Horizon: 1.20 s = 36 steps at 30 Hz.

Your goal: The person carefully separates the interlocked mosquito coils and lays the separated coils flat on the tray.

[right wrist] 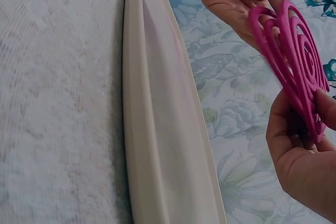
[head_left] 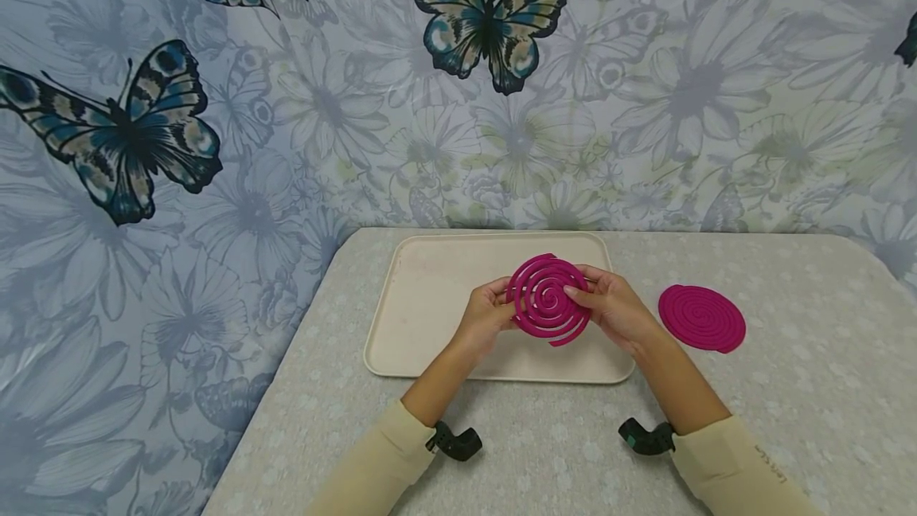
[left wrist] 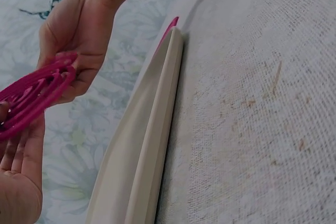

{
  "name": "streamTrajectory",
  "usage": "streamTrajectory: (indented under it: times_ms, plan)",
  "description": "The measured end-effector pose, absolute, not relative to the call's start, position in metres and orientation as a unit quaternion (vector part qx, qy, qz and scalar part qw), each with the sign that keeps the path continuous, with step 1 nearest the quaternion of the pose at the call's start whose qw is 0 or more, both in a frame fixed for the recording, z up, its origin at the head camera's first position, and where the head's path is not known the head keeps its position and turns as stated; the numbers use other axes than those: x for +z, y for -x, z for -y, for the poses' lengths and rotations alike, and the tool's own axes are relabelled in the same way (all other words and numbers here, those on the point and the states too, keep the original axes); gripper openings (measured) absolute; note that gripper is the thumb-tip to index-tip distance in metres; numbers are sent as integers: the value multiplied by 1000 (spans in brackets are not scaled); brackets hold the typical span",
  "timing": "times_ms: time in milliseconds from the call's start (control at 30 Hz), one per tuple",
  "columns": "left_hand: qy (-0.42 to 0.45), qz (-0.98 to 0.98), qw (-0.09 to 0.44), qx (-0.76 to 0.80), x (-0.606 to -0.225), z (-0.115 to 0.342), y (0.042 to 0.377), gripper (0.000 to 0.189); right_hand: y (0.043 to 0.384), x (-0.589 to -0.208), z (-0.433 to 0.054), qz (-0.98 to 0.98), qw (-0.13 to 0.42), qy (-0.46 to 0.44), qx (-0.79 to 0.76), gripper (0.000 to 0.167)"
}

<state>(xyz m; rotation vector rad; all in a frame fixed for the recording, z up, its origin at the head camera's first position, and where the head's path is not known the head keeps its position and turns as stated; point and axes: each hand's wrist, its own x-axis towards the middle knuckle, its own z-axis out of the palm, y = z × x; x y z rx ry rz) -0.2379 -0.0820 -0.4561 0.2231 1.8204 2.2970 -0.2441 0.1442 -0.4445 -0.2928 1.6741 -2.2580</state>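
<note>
Both hands hold a magenta mosquito coil (head_left: 550,301) up over the right part of a cream tray (head_left: 433,301), its spiral facing the head camera with gaps between the turns. My left hand (head_left: 483,314) pinches its left edge. At the right side, my right hand (head_left: 618,307) grips it with the thumb on the front face and fingers behind. In the right wrist view the coil (right wrist: 286,43) is tilted and its turns stand apart in places. A second magenta coil (head_left: 702,318), tightly wound, lies flat on the table right of the tray.
The table (head_left: 788,388) has a pale patterned cover. Behind it hangs a floral cloth (head_left: 645,142) with butterflies. Black wrist cameras sit at the left cuff (head_left: 408,436) and the right cuff (head_left: 705,448). The tray has a low raised rim (left wrist: 152,129).
</note>
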Motion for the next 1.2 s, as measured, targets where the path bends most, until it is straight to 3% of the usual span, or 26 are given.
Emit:
streamTrajectory:
  times_ms: [200, 400, 533, 667, 767, 967, 1100, 1200]
  plan:
    - [-75, -641, 95, 758, -457, 80, 235, 29, 242, -443, -141, -586, 148, 100, -791, 33]
    - [-78, -649, 74, 753, -458, 80, 235, 22, 241, -444, -136, -668, 106, 87, -731, 49]
    - [-67, -659, 58, 747, -458, 81, 236, 23, 240, -444, -134, -768, 0, 109, -631, 53]
    - [-36, -673, 39, 737, -460, 82, 238, 21, 237, -442, -133, -817, -132, 150, -541, 44]
    - [-13, -675, 29, 737, -460, 85, 240, 18, 234, -440, -131, -821, -191, 207, -496, 38]
    - [11, -662, 16, 750, -459, 91, 242, 16, 229, -441, -124, -819, -194, 339, -421, 60]
    - [21, -650, 8, 760, -458, 92, 243, 18, 227, -447, -121, -842, -189, 365, -350, 77]
    - [26, -643, 8, 765, -457, 93, 243, 19, 227, -451, -120, -848, -206, 375, -313, 78]
